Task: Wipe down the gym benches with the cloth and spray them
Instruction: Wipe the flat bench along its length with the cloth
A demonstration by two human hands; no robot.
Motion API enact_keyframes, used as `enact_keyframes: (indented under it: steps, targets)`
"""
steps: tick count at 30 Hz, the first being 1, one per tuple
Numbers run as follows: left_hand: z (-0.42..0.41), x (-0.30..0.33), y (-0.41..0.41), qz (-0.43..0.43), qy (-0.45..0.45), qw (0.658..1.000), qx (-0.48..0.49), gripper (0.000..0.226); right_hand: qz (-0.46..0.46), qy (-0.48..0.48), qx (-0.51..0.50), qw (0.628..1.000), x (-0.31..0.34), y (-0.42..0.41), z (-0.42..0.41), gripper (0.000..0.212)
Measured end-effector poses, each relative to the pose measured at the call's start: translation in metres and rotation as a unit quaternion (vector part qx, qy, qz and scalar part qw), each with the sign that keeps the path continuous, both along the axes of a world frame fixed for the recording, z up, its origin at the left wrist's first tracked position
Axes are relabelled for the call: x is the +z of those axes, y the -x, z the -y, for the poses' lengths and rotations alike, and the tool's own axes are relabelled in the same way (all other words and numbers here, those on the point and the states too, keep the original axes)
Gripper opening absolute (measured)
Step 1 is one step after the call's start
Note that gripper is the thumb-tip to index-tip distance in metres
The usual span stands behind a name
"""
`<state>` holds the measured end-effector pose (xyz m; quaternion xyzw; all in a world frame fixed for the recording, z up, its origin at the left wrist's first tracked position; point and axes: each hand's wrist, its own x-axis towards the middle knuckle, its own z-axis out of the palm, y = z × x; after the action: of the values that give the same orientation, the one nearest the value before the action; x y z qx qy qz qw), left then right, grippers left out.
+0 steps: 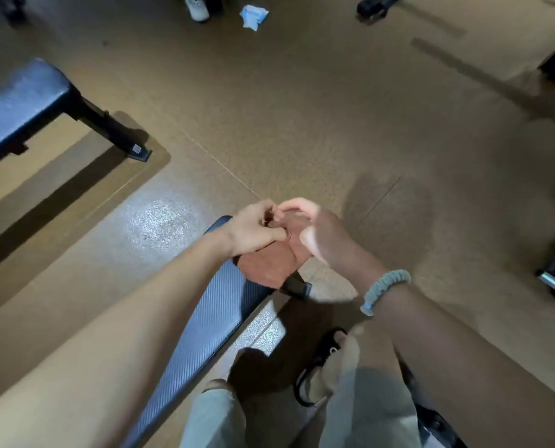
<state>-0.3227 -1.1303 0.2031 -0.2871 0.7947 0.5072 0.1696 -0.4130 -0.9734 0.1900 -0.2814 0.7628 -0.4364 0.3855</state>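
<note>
- I had both hands together over the far end of the long dark-blue ribbed padded bench (205, 321), which ran from the bottom of the view up toward the middle.
- The reddish-brown soft cloth (266, 263) hung bunched between my hands just above that end of the bench, beside its black metal foot (297, 287).
- My left hand (253, 229) was curled, its fingers and thumb pinching the top of the cloth.
- My right hand (318, 234), with a pale grey-blue coiled band (384, 289) on its wrist, cupped round the cloth's other side, fingers bent; I judged it to be gripping too, though blur hid the fingertips.
- I read the step as regathering or folding the cloth before wiping; doing it well meant making a flat pad with a clean face outward, then running long strokes along the ribs.
- No spray bottle was visible, so I could not tell whether this bench was wetted.
- A second dark-blue padded bench (17, 105) stood well apart at the upper left, and I judged it also needed wiping.
- A crumpled white-and-blue wrapper (253, 14) lay on the speckled brown floor (302, 124) far ahead.
</note>
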Motion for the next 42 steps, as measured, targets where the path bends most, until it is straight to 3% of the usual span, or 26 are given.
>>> enact_keyframes:
  steps: [2, 4, 7, 9, 12, 15, 18, 20, 24, 27, 30, 33, 39, 42]
  targets:
    - [0.012, 0.048, 0.015, 0.042, -0.037, 0.998, 0.016, 0.046, -0.006, 0.006, 0.041, 0.999, 0.034, 0.016, 0.001, 0.069]
    - [0.02, 0.091, 0.029, 0.071, -0.07, 0.995, 0.031, 0.047, -0.025, 0.013, 0.108, 0.994, 0.065, 0.03, 0.0, 0.073]
    - [0.026, 0.143, 0.053, 0.104, -0.127, 0.986, 0.025, 0.041, -0.198, -0.044, 0.232, 0.951, 0.114, 0.056, -0.005, 0.087]
    - [0.027, 0.173, 0.067, 0.119, -0.157, 0.98, 0.024, 0.04, -0.252, -0.002, 0.224, 0.942, 0.142, 0.075, -0.001, 0.07]
    - [0.034, 0.214, 0.082, 0.129, -0.217, 0.968, 0.007, 0.042, -0.249, 0.069, 0.206, 0.944, 0.174, 0.104, 0.015, 0.023]
    - [0.05, 0.243, 0.092, 0.137, -0.268, 0.954, -0.001, 0.056, -0.267, 0.015, 0.227, 0.936, 0.214, 0.126, 0.046, 0.007]
    - [0.071, 0.27, 0.107, 0.092, -0.174, 0.98, -0.02, 0.041, -0.316, -0.121, 0.27, 0.902, 0.249, 0.147, 0.087, 0.006]
    - [0.09, 0.278, 0.114, 0.06, -0.125, 0.99, -0.003, 0.032, -0.346, -0.176, 0.293, 0.874, 0.266, 0.161, 0.117, 0.018]
    - [0.128, 0.264, 0.139, 0.018, 0.037, 0.999, -0.033, 0.035, -0.33, -0.192, 0.319, 0.867, 0.285, 0.195, 0.169, 0.022]
    - [0.166, 0.248, 0.178, -0.001, 0.178, 0.98, -0.088, 0.022, -0.368, -0.197, 0.347, 0.84, 0.285, 0.228, 0.203, 0.02]
    - [0.217, 0.245, 0.219, 0.017, 0.225, 0.963, -0.145, 0.02, -0.376, -0.218, 0.38, 0.817, 0.281, 0.263, 0.245, 0.022]
    - [0.272, 0.262, 0.242, 0.03, 0.275, 0.946, -0.167, 0.022, -0.358, -0.207, 0.403, 0.817, 0.287, 0.288, 0.304, 0.023]
    - [0.385, 0.298, 0.241, 0.043, 0.279, 0.959, -0.03, 0.022, -0.314, -0.131, 0.451, 0.825, 0.313, 0.311, 0.448, 0.012]
    - [0.444, 0.298, 0.238, 0.066, 0.299, 0.952, 0.018, 0.016, -0.32, -0.108, 0.494, 0.801, 0.31, 0.314, 0.531, 0.006]
